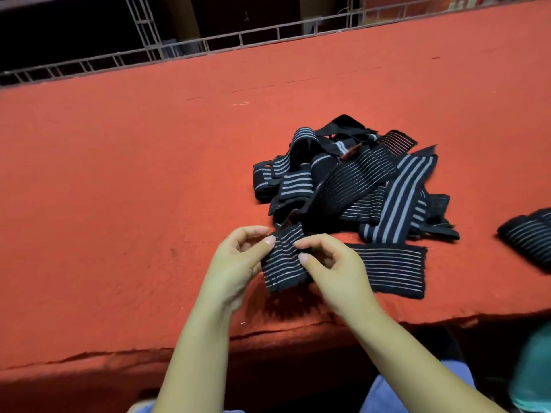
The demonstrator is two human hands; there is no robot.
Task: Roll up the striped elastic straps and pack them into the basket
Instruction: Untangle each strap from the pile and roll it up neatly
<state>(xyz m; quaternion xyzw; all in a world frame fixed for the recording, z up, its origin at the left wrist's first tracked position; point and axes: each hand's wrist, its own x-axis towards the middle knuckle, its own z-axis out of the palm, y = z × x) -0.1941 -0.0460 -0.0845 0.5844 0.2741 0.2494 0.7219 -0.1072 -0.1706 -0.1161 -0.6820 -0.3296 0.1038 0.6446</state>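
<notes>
Red table (119,204) edge: both hands (238,257) pinch a strap (283,260).

A rolled strap (527,236) is cut off by the right edge, its far end unseen. A blurred teal object (533,374) at the lower right corner cannot be identified. Part of the held strap (284,257) is covered by the right hand (334,269), and lower layers of the pile (351,180) are hidden.

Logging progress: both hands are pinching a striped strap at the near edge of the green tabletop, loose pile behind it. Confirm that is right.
Not quite: the tabletop is red, as the head view shows. The rest holds: left hand and right hand pinch the striped strap, pile behind.
</notes>
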